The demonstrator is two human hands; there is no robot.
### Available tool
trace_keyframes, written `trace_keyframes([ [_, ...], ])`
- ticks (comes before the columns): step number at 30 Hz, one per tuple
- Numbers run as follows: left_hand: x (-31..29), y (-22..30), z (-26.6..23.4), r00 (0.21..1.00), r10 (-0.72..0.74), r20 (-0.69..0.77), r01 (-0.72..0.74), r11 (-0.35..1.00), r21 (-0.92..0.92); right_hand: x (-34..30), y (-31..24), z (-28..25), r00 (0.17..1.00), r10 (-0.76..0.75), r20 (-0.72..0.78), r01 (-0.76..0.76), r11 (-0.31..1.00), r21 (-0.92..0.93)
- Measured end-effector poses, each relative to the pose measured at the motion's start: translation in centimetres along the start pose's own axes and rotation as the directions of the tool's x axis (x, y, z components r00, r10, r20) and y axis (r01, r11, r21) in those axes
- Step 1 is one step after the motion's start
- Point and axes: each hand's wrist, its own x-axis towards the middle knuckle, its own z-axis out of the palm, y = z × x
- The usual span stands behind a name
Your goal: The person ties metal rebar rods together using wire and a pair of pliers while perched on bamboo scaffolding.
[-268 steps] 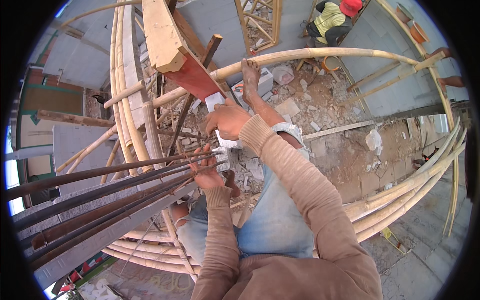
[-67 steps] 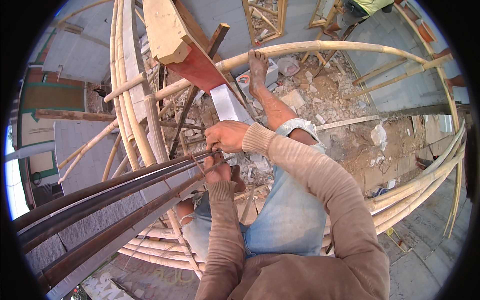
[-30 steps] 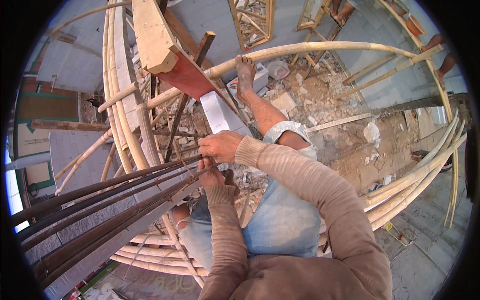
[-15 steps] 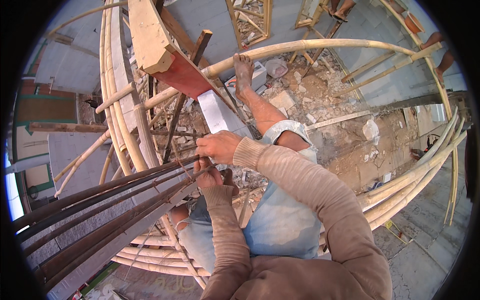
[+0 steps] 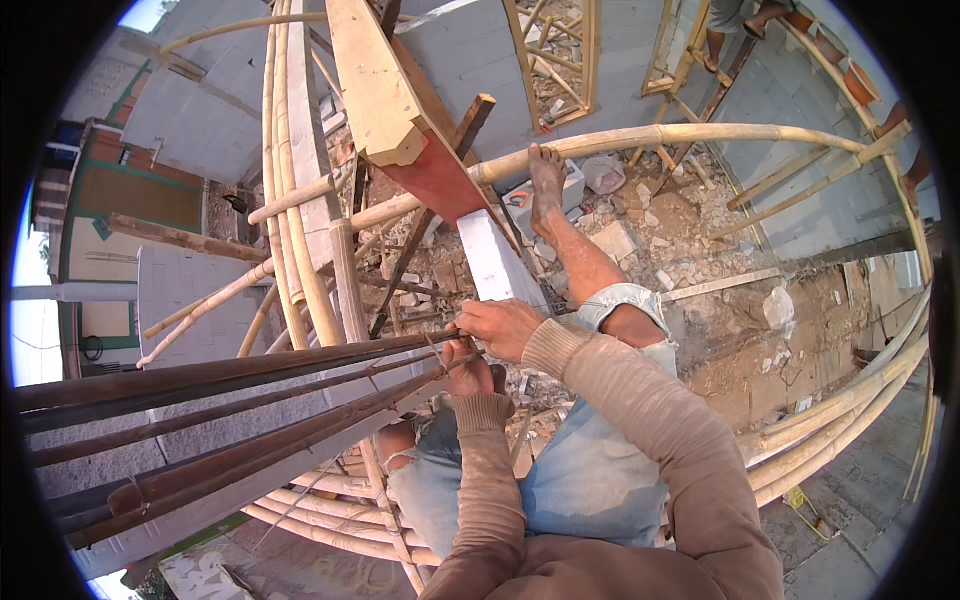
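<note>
Several brown steel reinforcing bars (image 5: 250, 403), bound into a long cage by thin wire ties, run from the lower left to my hands. Fingers bent, my right hand (image 5: 500, 328) closes from above on the end of the upper bar. Just below it, my left hand (image 5: 468, 370) is closed around the bar ends from underneath. The two hands nearly touch, and the fingertips partly hide what lies between them. Under the cage runs a pale grey block wall top (image 5: 235, 462). A white block (image 5: 490, 255) stands just beyond my right hand.
My bare foot (image 5: 547, 185) rests on a bamboo pole (image 5: 660, 135) crossing ahead. A timber form board (image 5: 375, 75) with a red side rises ahead. Bamboo scaffolding (image 5: 285, 190) stands left, more poles (image 5: 840, 410) lie right. Rubble (image 5: 690, 215) covers the ground below. Another person's leg (image 5: 715, 45) shows far off.
The view has swung left, so the surroundings sit farther right in the picture. Both hands stay closed at the bar ends, with only slight finger movement.
</note>
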Motion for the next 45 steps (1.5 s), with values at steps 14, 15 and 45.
trace_keyframes([
  [14, 2.3, -1.2, -0.1, 1.000, -0.021, 0.014, 0.021, 0.999, -0.028, -1.0, -0.6, 0.4, 0.988, 0.021, -0.152, -0.043, 0.989, -0.143],
  [15, 2.1, -1.3, -0.5, 0.996, -0.039, 0.084, 0.043, 0.998, -0.041, -1.1, 0.2, 1.0, 0.988, 0.032, -0.150, -0.052, 0.990, -0.132],
  [45, 2.0, 0.5, -1.2, 0.986, 0.055, 0.158, -0.064, 0.996, 0.057, -4.5, -4.2, -7.2, 0.886, 0.059, -0.460, -0.216, 0.930, -0.296],
])
